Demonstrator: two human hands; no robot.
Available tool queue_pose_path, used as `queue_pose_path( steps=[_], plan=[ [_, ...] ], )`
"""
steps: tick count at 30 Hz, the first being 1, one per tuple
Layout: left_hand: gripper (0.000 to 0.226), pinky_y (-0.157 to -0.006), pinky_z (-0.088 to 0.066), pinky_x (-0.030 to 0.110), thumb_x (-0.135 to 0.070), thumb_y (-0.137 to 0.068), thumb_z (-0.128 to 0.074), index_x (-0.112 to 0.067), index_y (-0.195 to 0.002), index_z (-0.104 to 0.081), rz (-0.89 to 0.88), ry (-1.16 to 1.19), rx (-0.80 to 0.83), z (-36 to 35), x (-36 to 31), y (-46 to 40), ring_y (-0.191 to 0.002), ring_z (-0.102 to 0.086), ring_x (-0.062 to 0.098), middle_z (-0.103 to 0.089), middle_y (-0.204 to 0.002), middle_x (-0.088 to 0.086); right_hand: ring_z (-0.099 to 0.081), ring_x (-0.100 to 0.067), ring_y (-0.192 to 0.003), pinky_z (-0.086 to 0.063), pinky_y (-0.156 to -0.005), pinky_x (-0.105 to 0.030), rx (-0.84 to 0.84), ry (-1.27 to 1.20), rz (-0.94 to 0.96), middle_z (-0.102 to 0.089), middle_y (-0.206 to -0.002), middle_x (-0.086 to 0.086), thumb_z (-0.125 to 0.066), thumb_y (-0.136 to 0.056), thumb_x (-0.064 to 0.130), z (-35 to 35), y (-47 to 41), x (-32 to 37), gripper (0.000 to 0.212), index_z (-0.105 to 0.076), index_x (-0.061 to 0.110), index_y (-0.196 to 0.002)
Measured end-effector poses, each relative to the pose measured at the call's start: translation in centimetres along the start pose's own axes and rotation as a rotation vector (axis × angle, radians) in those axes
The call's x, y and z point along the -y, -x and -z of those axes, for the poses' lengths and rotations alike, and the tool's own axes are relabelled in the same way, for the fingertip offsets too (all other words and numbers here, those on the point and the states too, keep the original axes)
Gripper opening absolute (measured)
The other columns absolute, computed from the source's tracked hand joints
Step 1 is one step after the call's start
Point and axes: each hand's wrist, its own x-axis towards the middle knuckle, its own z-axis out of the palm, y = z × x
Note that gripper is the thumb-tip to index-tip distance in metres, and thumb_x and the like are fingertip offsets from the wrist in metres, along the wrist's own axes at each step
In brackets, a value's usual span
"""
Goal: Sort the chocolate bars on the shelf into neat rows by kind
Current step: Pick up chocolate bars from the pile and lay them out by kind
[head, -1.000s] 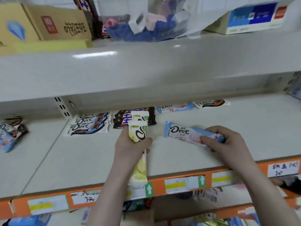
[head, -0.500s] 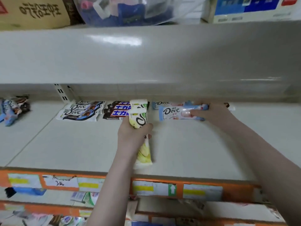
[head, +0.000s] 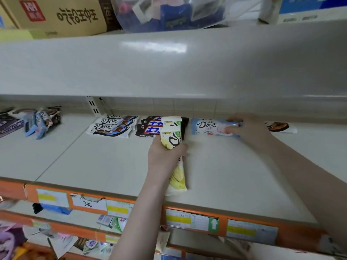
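1. The left hand (head: pixel 165 156) grips two pale green-and-white chocolate bars (head: pixel 171 136) lengthwise, fingers curled round them; their tops point to 12 o'clock and their lower ends trail back toward the shelf's front edge.
2. The right hand (head: pixel 249 128) holds one end of a light blue Dove bar (head: pixel 210 127) lying crosswise at the back of the shelf (head: pixel 112 162), thumb and fingers closed on the wrapper.
3. At 9 o'clock from the green bars lies a stack of dark bars with blue-and-white lettering (head: pixel 150 127), partly hidden behind them.
4. Further toward 9 o'clock sits a fanned stack of white Dove bars (head: pixel 112 125) with brown swirls, just beside the dark stack.
5. At 3 o'clock from the right hand a white bar with a brown picture (head: pixel 279 127) peeks out near the back wall.
6. On the next shelf panel, far toward 9 o'clock, a loose heap of mixed bars (head: pixel 41 121) lies untidy.
7. Bare shelf surface spreads from the back row to the orange front rail (head: pixel 150 205), which carries paper price labels.
8. The upper shelf (head: pixel 169 62) overhangs low above the back row, leaving a narrow gap there.
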Motion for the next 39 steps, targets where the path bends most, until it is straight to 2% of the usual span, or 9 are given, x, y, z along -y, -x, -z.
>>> queue_pose_path(
  steps=[2, 5, 9, 15, 21, 27, 31, 36, 39],
  plan=[
    [0.027, -0.069, -0.056, 0.042, -0.012, -0.063, -0.073, -0.018, -0.086, -0.059, 0.001, 0.0, 0.008, 0.0, 0.2, -0.2, -0.07, -0.067, 0.028, -0.066, -0.076, 0.001, -0.06, -0.03, -0.086, -0.043, -0.076, -0.035, -0.082, 0.164, 0.057, -0.069, -0.091, -0.014, -0.068, -0.077, 0.024, -0.5, 0.5, -0.3, 0.021, -0.069, 0.008, -0.091],
    [0.026, -0.068, -0.056, 0.041, -0.009, -0.065, -0.073, -0.017, -0.085, -0.059, 0.001, 0.004, 0.03, -0.1, 0.5, -0.4, -0.057, -0.064, 0.019, -0.065, -0.071, -0.001, -0.053, -0.025, -0.073, -0.032, -0.064, -0.033, -0.17, 0.285, 0.183, -0.061, -0.07, -0.011, -0.067, -0.079, 0.024, -0.7, 0.7, -0.6, 0.018, -0.069, 0.006, -0.084],
    [0.028, -0.067, -0.055, 0.039, -0.014, -0.062, -0.073, -0.018, -0.086, -0.059, 0.005, -0.005, 0.051, -0.1, 0.7, -0.6, -0.056, -0.064, 0.017, -0.065, -0.072, -0.002, -0.055, -0.03, -0.083, -0.04, -0.076, -0.034, -0.106, 0.3, 0.217, -0.06, -0.075, -0.01, -0.067, -0.081, 0.03, -0.8, 1.0, -0.9, 0.02, -0.072, 0.021, -0.098],
    [0.034, -0.066, -0.054, 0.037, -0.022, -0.055, -0.069, -0.017, -0.087, -0.058, 0.018, -0.032, 0.068, 0.1, 0.6, -0.9, -0.055, -0.064, 0.017, -0.064, -0.059, -0.009, -0.054, -0.035, -0.094, -0.042, -0.086, -0.041, -0.033, 0.306, 0.233, -0.065, -0.094, -0.015, -0.072, -0.077, 0.022, -0.7, 1.0, -0.7, 0.038, -0.065, 0.02, -0.114],
    [0.027, -0.063, -0.053, 0.036, -0.016, -0.069, -0.077, -0.016, -0.088, -0.057, 0.017, -0.026, 0.103, 0.3, 0.4, -1.0, -0.059, -0.065, 0.021, -0.065, -0.077, 0.002, -0.054, -0.029, -0.097, -0.042, -0.089, -0.037, 0.001, 0.242, 0.234, -0.064, -0.1, -0.009, -0.067, -0.081, 0.019, -0.7, 1.3, -0.3, 0.042, -0.059, 0.027, -0.121],
    [0.026, -0.076, -0.055, 0.046, -0.019, -0.072, -0.077, -0.02, -0.088, -0.057, 0.02, -0.051, 0.141, 0.7, 0.2, -0.9, -0.081, -0.068, 0.032, -0.068, -0.091, 0.009, -0.054, -0.032, -0.096, -0.04, -0.088, -0.038, -0.055, 0.247, 0.239, -0.064, -0.1, -0.01, -0.066, -0.081, 0.017, -0.9, 1.7, 0.1, 0.042, -0.059, 0.028, -0.121],
    [0.025, -0.066, -0.055, 0.037, -0.017, -0.073, -0.076, -0.018, -0.088, -0.057, 0.022, -0.036, 0.153, 1.2, 0.0, -0.6, -0.066, -0.067, 0.023, -0.067, -0.084, 0.007, -0.056, -0.03, -0.094, -0.038, -0.086, -0.034, -0.077, 0.301, 0.229, -0.065, -0.099, -0.01, -0.066, -0.081, 0.02, -1.0, 1.9, 0.2, 0.04, -0.06, 0.029, -0.12],
    [0.03, -0.072, -0.055, 0.038, -0.015, -0.072, -0.075, -0.016, -0.098, -0.058, 0.006, -0.132, 0.245, 2.1, -0.5, -0.1, -0.075, -0.069, 0.021, -0.07, -0.086, 0.006, -0.058, -0.028, -0.092, -0.037, -0.088, -0.029, -0.238, 0.312, 0.226, -0.068, -0.087, -0.005, -0.066, -0.083, 0.021, -1.0, 3.0, 1.7, 0.023, -0.07, 0.026, -0.105],
    [0.034, -0.077, -0.054, 0.036, -0.016, -0.071, -0.075, -0.019, -0.101, -0.06, -0.047, -0.282, 0.358, 2.6, -1.0, 0.2, -0.085, -0.066, 0.018, -0.07, -0.092, 0.002, -0.058, -0.018, -0.095, -0.034, -0.083, -0.024, -0.202, 0.077, 0.139, -0.071, -0.098, -0.002, -0.061, -0.086, 0.023, -0.1, 4.2, 3.4, 0.018, -0.071, 0.019, -0.1]
  ],
)
